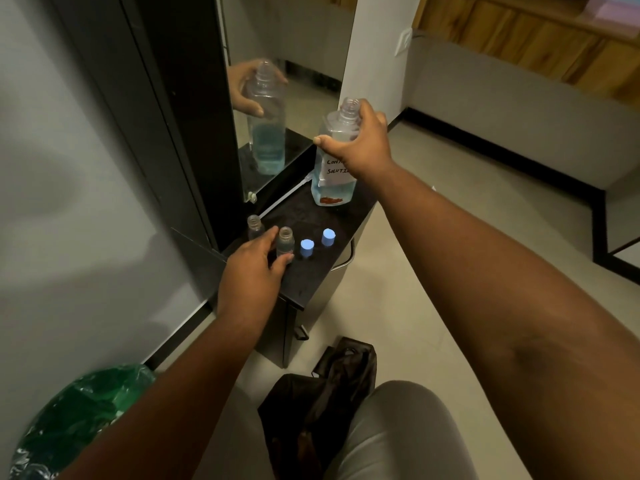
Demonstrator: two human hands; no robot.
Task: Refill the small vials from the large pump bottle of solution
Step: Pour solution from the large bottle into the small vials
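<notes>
A large clear bottle (331, 174) with blue solution and a handwritten label stands uncapped at the far end of a narrow black table (318, 271). My right hand (360, 140) grips its shoulder just below the open neck. Two small open vials stand at the near left: one (255, 227) behind my fingers, the other (285, 241) between the thumb and fingers of my left hand (254, 271), which holds it on the table. Two blue caps (307, 247) (328, 236) lie to the right of the vials.
A mirror (277, 109) leans against the dark cabinet behind the table and reflects the bottle and hand. A black bag (322, 403) lies on the floor below. A green-lined bin (79, 420) sits at the lower left. Tiled floor opens to the right.
</notes>
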